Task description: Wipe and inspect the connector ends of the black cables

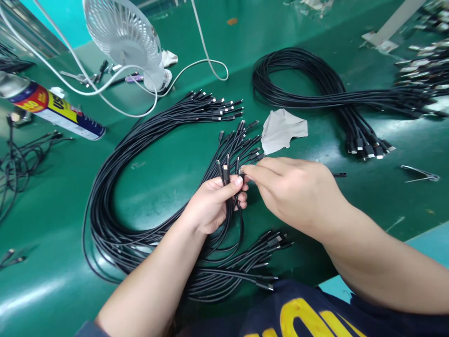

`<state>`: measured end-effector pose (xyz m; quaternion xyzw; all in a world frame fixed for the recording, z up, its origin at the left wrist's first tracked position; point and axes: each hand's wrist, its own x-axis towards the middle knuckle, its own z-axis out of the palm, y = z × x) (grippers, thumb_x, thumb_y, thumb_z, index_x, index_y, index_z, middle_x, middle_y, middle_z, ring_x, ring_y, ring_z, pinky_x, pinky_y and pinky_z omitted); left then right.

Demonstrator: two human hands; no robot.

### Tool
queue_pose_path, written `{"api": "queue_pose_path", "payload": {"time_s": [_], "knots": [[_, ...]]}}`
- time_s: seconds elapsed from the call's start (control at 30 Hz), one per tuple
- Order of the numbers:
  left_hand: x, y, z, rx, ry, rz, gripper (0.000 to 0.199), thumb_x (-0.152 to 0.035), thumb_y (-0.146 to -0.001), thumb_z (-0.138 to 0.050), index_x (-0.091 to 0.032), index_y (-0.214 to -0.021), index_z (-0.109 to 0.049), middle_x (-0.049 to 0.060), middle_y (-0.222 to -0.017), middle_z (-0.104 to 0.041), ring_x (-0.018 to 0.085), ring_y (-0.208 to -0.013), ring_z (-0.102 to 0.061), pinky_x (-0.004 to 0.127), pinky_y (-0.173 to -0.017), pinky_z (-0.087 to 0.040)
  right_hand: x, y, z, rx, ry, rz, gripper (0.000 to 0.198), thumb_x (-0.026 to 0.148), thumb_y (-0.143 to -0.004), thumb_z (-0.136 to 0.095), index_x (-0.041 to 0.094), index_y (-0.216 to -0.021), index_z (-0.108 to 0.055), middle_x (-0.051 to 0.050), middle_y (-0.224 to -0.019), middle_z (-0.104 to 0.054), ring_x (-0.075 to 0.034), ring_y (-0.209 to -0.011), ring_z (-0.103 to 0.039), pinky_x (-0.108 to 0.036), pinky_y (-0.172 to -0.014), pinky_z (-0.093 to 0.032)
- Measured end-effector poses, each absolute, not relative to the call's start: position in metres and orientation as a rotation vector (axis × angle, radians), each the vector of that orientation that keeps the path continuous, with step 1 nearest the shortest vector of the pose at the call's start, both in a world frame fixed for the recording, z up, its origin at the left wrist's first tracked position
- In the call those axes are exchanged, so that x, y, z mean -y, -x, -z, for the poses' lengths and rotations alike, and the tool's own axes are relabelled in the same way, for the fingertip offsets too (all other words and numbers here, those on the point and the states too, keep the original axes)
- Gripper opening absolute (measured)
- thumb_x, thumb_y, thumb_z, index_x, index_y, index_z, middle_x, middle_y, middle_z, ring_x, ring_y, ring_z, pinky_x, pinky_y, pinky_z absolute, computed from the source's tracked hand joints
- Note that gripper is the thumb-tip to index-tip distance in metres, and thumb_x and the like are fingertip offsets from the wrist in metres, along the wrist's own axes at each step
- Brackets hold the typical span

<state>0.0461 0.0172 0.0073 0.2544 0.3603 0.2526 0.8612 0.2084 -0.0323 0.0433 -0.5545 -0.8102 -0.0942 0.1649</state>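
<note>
left fingers (232,188) around black cables (229,215), right fingers (258,174) narrow on plug (241,172), "us"-lettered can (58,106)

Lettering on a spray can (52,106) and a navy shirt (268,304)
Left of the white fan (121,40), the can's label shows "00" on red and "US" on yellow; nearer the wearer than the fan, the shirt's large yellow letters are cut off, one apparently an "O".

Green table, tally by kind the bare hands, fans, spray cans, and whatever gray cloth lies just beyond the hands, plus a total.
Hands: 2, the left hand and right hand
White fan: 1
Spray can: 1
Gray cloth: 1
Total: 5
</note>
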Motion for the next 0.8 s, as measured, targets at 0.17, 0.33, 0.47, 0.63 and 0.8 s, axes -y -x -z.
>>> {"api": "queue_pose_path", "payload": {"time_s": [0.17, 0.33, 0.47, 0.63, 0.8], "knots": [[-0.017, -0.0466, -0.0077, -0.739, -0.533, -0.524, 0.025, -0.029, -0.065, -0.086, -0.012, -0.078, -0.073, 0.0, -0.072, -0.062, 0.006, -0.056, -0.056, 0.02, -0.054, -0.048, 0.0319, -0.2088, -0.0443, 2.289, 1.623, 0.267, 0.027, 0.013, -0.091, -0.047, 0.014, -0.101, -0.072, -0.006, -0.084, -0.073, -0.016, -0.062, -0.064, -0.028, -0.052, -0.037], [-0.0174, -0.0464, -0.0083, -0.742, -0.533, -0.52, 0.027, -0.029, -0.066, -0.086, -0.012, -0.082, -0.074, 0.0, -0.073, -0.061, 0.006, -0.057, -0.055, 0.02, -0.055, -0.048, 0.0321, -0.2098, -0.045, 2.266, 1.601, 0.227, 0.026, 0.012, -0.091, -0.047, 0.013, -0.099, -0.072, -0.006, -0.083, -0.073, -0.016, -0.062, -0.064, -0.029, -0.053, -0.038], [-0.0179, -0.046, -0.0086, -0.748, -0.534, -0.514, 0.027, -0.03, -0.066, -0.086, -0.012, -0.081, -0.073, 0.0, -0.074, -0.061, 0.006, -0.056, -0.055, 0.019, -0.055, -0.047, 0.0327, -0.21, -0.0447, 2.277, 1.608, 0.198, 0.025, 0.013, -0.09, -0.049, 0.014, -0.098, -0.072, -0.006, -0.083, -0.073, -0.016, -0.063, -0.065, -0.028, -0.053, -0.037], [-0.0177, -0.0461, -0.0082, -0.739, -0.539, -0.515, 0.026, -0.03, -0.067, -0.085, -0.012, -0.08, -0.072, 0.0, -0.074, -0.061, 0.005, -0.056, -0.054, 0.019, -0.055, -0.047, 0.032, -0.2105, -0.0443, 2.313, 1.615, 0.189, 0.026, 0.015, -0.092, -0.047, 0.015, -0.098, -0.072, -0.006, -0.082, -0.073, -0.015, -0.063, -0.063, -0.028, -0.053, -0.035], [-0.0177, -0.0458, -0.008, -0.738, -0.541, -0.51, 0.025, -0.03, -0.068, -0.084, -0.012, -0.08, -0.071, 0.0, -0.074, -0.061, 0.005, -0.056, -0.054, 0.019, -0.054, -0.047, 0.0316, -0.2108, -0.045, 2.314, 1.608, 0.182, 0.026, 0.013, -0.09, -0.047, 0.014, -0.1, -0.072, -0.006, -0.083, -0.073, -0.016, -0.063, -0.063, -0.028, -0.053, -0.036]]}}
